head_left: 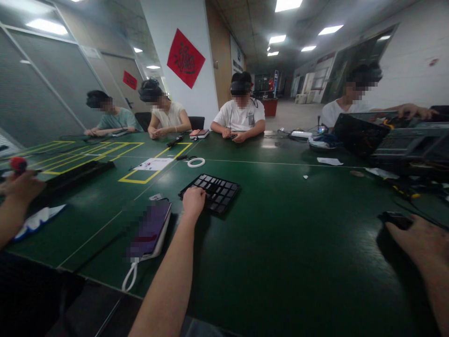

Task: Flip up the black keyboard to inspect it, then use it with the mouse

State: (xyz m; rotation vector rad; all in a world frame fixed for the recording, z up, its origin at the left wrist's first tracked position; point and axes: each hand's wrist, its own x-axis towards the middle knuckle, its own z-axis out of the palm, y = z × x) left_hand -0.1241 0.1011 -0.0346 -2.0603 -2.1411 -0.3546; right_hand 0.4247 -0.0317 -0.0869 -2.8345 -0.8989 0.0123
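My left hand point(194, 201) reaches to the middle of the green table, its fingers curled over the near left side of a black tray point(224, 192). The tray is split into several small square compartments, some with greyish pieces or surfaces showing. Its part under my fingers is hidden. Far to the right, my right hand point(416, 236) is closed around a small black box-like object point(398, 219), low over the table with a dark shadow beneath. Left of my left forearm lies a purple-covered notebook or pouch point(150, 229) with a white strap loop point(130, 277).
At far left another person's hand point(21, 189) holds a red-topped object point(18, 164). Several people sit across the green table point(280, 262). A white ring point(196, 162) and paper point(154, 164) lie beyond the tray. An opened computer case point(403, 140) stands back right.
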